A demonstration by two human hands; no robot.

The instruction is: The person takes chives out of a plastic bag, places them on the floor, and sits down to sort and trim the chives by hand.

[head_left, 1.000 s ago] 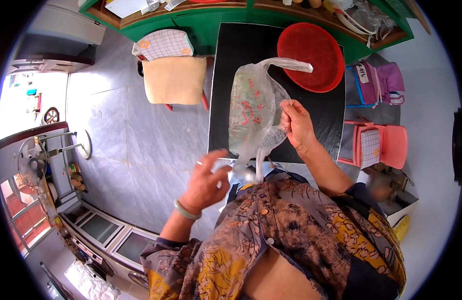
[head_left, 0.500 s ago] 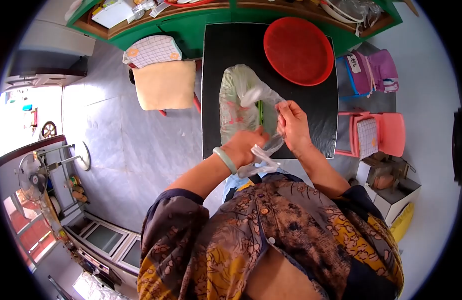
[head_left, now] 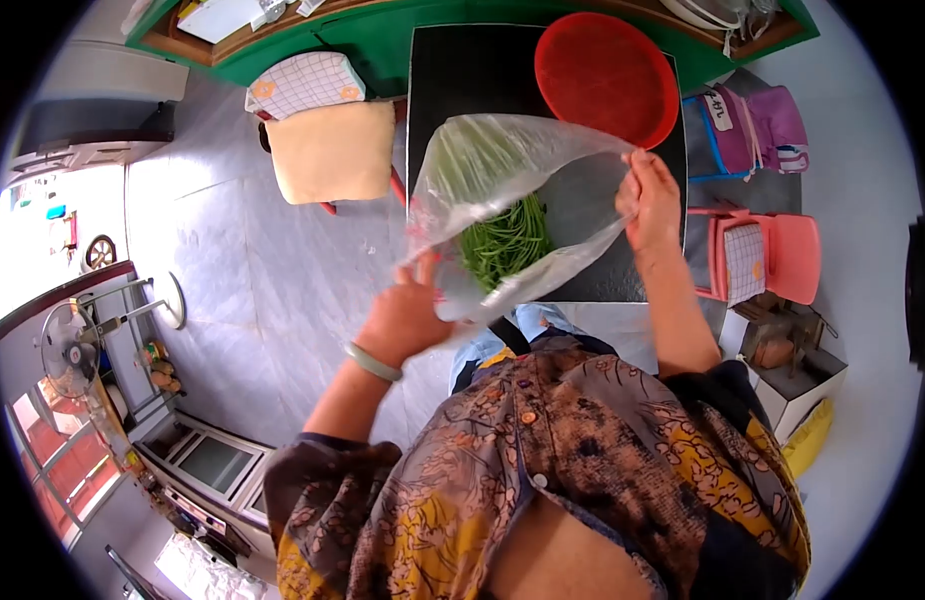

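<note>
A clear plastic bag (head_left: 572, 140) with red print lies on the black table (head_left: 462, 62), its mouth spread wide. Inside it is a bunch of long, thin green vegetables (head_left: 504, 243), their ends showing through the opening. My right hand (head_left: 650, 200) pinches the bag's rim at the right. At the left side of the mouth, my left hand (head_left: 410, 310) holds the other edge of the bag, its fingers partly blurred. A green bracelet is on my left wrist.
A round red basin (head_left: 607, 75) stands at the table's back right. To the left is a chair with a cream seat (head_left: 332, 152). Pink chairs (head_left: 790, 258) and a purple bag (head_left: 777, 128) are on the right. A fan (head_left: 72, 350) stands at far left.
The bag's mouth has been pulled wide open, exposing the green vegetables. My right hand has moved up and right with the rim, while my left hand has moved to the left.
</note>
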